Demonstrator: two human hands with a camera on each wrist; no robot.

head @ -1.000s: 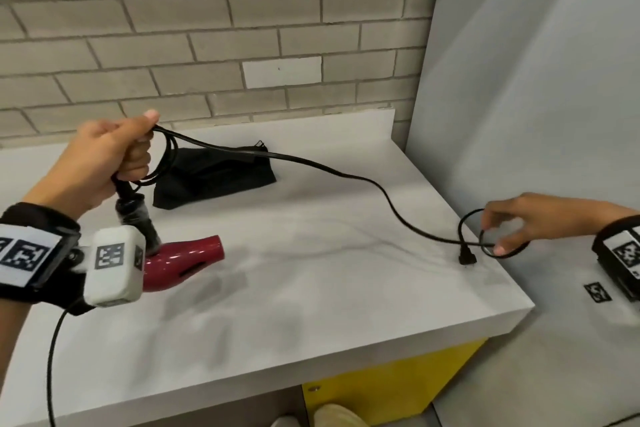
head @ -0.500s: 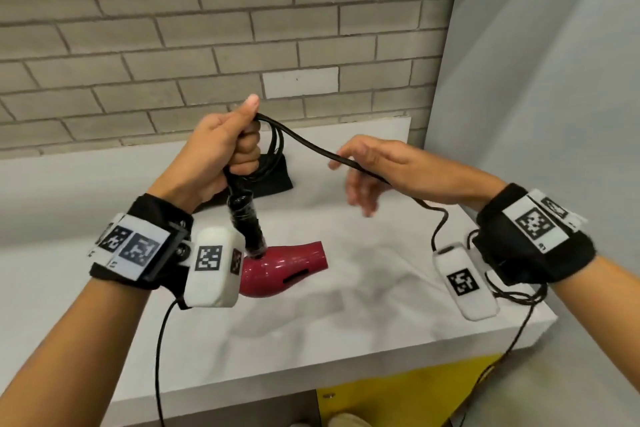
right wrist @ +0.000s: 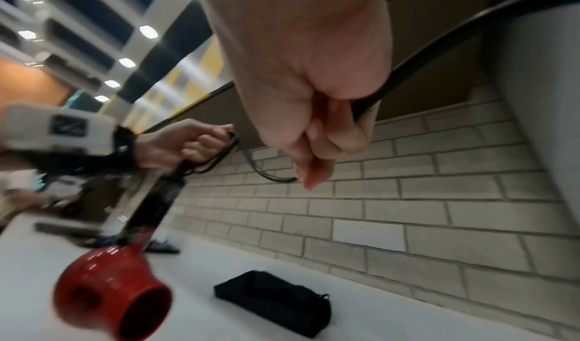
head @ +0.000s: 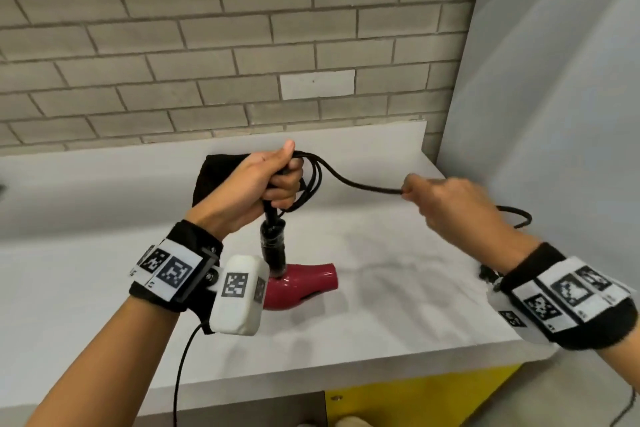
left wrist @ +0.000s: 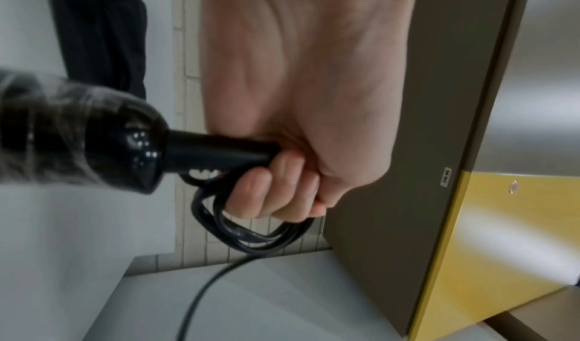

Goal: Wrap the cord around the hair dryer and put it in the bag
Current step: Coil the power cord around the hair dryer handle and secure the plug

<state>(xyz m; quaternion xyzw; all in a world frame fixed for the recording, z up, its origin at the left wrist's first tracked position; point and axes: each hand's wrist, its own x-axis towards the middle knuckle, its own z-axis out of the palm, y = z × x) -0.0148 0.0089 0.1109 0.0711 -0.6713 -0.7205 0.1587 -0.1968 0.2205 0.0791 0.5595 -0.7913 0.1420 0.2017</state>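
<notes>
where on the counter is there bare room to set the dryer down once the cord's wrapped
Bare counter runs from the red hair dryer to the front edge and right corner. The strip left of the left hand is bare too. It is crowded at the back, where the black bag lies, and between both hands, where the cord spans to the right hand.

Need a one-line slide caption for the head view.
Left hand holds hair dryer handle and cord loops; right hand pulls slack.

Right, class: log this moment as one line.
left hand: holds dryer handle, cord loops | right hand: pinches cord | bag: on counter
</notes>
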